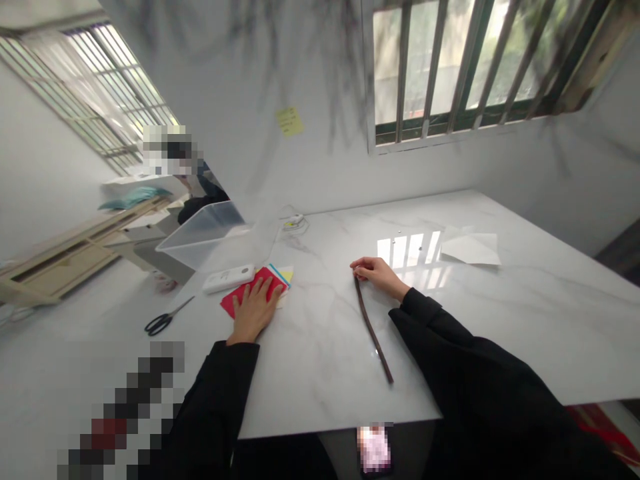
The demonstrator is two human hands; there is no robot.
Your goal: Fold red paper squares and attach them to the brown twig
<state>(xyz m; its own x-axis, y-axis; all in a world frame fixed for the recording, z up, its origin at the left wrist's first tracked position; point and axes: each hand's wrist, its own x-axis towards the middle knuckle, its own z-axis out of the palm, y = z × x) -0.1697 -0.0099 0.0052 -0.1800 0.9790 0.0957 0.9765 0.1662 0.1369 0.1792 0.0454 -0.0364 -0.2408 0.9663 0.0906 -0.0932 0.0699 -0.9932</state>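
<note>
My left hand point(257, 308) lies flat with its fingers spread on a small pile of coloured sheets point(269, 279); red is on top, and blue and yellow edges show beneath. Between the thumb and fingers of my right hand point(376, 274) is the upper end of a thin, slightly bent dark brown stick point(371, 328). The rest of the stick runs down over the table toward the front edge. Beside the pile is a white oblong device point(229, 279). Black-handled scissors point(167, 318) lie to its left, blades pointing up and right.
A clear plastic bin point(210, 233) stands at the table's back left, near a small white cable bundle point(295, 221). White paper point(470, 248) lies at the back right of the marble-patterned table point(310, 373). Below the front edge is a phone point(374, 450). Another person point(200, 197) is at far left.
</note>
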